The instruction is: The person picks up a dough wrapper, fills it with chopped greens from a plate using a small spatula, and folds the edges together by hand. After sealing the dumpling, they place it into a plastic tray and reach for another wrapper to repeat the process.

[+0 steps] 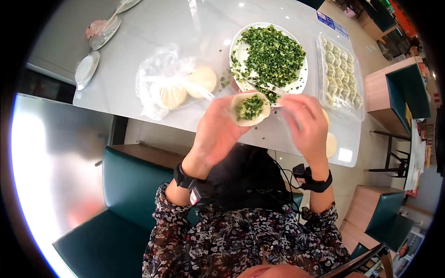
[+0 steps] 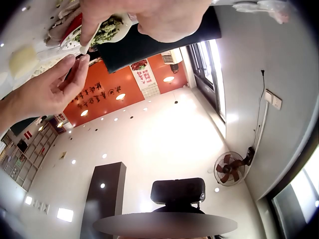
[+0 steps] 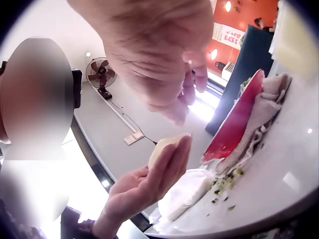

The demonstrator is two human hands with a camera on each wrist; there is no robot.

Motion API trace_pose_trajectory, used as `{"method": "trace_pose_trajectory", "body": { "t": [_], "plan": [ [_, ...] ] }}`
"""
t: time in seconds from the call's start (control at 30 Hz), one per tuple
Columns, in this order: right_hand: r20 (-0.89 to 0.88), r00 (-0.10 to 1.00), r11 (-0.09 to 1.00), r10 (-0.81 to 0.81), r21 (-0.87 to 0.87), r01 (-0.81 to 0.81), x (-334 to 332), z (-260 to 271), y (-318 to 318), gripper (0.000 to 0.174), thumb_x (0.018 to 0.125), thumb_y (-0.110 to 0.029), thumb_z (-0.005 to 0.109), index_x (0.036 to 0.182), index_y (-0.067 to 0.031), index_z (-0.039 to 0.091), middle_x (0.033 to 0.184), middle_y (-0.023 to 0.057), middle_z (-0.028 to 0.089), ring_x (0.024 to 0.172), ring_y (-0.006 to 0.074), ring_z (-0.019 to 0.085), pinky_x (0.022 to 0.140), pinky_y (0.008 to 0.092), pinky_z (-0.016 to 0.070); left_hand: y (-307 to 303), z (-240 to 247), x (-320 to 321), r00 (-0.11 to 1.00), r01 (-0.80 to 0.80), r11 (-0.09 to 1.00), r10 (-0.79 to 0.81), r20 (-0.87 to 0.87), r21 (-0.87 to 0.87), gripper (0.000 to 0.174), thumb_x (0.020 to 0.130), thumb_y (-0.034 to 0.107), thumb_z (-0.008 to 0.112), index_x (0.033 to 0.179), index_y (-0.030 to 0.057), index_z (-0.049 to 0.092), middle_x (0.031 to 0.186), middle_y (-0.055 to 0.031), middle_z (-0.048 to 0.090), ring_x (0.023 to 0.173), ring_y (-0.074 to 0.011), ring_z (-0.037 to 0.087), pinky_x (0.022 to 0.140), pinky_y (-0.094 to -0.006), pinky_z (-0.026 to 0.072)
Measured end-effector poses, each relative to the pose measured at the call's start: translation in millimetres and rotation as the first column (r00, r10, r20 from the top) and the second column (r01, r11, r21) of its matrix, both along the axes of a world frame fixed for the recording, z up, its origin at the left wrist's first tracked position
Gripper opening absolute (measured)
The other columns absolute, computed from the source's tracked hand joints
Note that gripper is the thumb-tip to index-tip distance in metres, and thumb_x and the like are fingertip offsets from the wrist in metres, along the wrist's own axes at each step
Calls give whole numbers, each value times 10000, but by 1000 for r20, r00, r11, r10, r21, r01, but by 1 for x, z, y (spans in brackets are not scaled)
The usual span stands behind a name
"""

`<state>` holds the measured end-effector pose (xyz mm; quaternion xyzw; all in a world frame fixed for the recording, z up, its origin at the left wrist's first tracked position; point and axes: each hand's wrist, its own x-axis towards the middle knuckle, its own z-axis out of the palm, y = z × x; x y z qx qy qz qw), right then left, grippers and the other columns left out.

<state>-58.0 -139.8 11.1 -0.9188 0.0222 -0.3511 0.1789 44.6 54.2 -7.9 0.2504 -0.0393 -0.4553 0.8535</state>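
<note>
My left hand (image 1: 215, 129) holds a round dumpling wrapper (image 1: 234, 111) with a mound of chopped green filling (image 1: 250, 107) in its middle. In the right wrist view, the fingers of that hand curve up around the pale wrapper (image 3: 164, 149). Just to the right, my right hand (image 1: 307, 125) hovers with loosely bent fingers and nothing in its grasp. Near its fingertips is a flat metal utensil (image 1: 269, 86), lying across the rim of a white plate (image 1: 300, 83). Chopped greens (image 1: 273, 53) are heaped on that plate.
Rows of folded dumplings (image 1: 340, 69) sit in a clear plastic tray (image 1: 360, 95) at the right. Clear plastic bags (image 1: 160, 78) with round pale wrappers (image 1: 201, 81) lie on the left. Small dishes (image 1: 87, 69) stand along the far-left table edge. Beside my right wrist lies another wrapper (image 1: 331, 144).
</note>
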Motion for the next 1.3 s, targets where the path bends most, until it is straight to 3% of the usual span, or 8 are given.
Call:
{"method": "trace_pose_trajectory", "body": {
  "t": [0.07,0.2,0.43,0.5,0.6,0.8,1.07,1.3],
  "plan": [
    [19,974,974,225,9,-225,-5,6,12,232,767,-16,800,979,-94,751,971,36,694,883,268,650,727,384,555,-1,-3,-4,1000,14,1000,-14,2,-3,509,1099,266,360,1425,-95,507,1449,-177,570,1343,-277,553,1181,-457,424],
    [64,961,963,267,-60,-264,-8,-2,10,224,738,-25,817,939,-99,752,942,23,691,852,260,647,709,373,545,-7,3,-11,997,69,998,-69,21,-6,490,1109,246,353,1452,-79,484,1442,-171,570,1338,-255,555,1181,-457,424],
    [54,977,958,208,191,-215,-19,5,11,181,770,-18,818,921,-88,746,849,41,665,787,263,632,657,373,507,-13,6,-36,985,57,994,-71,157,92,429,1086,168,484,1473,-16,491,1412,-129,598,1316,-245,576,1163,-419,430],
    [56,979,958,198,200,-205,-22,5,12,180,777,-16,817,925,-85,743,845,44,663,785,264,631,653,375,505,-12,9,-39,706,-111,937,-160,690,331,452,1017,76,624,1452,5,524,1388,-108,633,1275,-234,614,1123,-380,453],
    [62,983,962,175,201,-184,-25,3,14,182,774,-6,813,923,-81,738,842,51,667,785,271,630,653,381,504,-15,-5,-38,450,-314,890,-168,877,332,480,950,10,697,1414,20,572,1374,-106,662,1242,-217,637,1087,-356,471],
    [143,978,929,150,318,-188,-40,7,2,326,783,-86,857,1071,-50,711,976,77,696,843,257,660,740,343,538,-10,-1,-38,495,-285,895,-168,853,342,427,991,-26,643,1411,-31,563,1368,-99,641,1208,-160,625,1065,-326,483],
    [-1,954,610,300,769,-191,-48,-14,-6,289,844,-95,841,1089,-6,716,960,75,708,828,154,677,765,296,553,-17,-5,-44,633,-163,960,-74,770,226,402,995,-6,632,1392,-36,578,1438,-155,622,1296,-200,595,1120,-351,461],
    [60,972,833,229,504,-228,-52,-9,-1,154,848,-28,801,986,-34,731,867,85,704,737,233,691,651,324,537,-19,-7,-45,644,-103,971,-102,759,217,403,1016,56,655,1388,-61,554,1438,-195,608,1286,-217,606,1108,-365,488]
  ]
}}
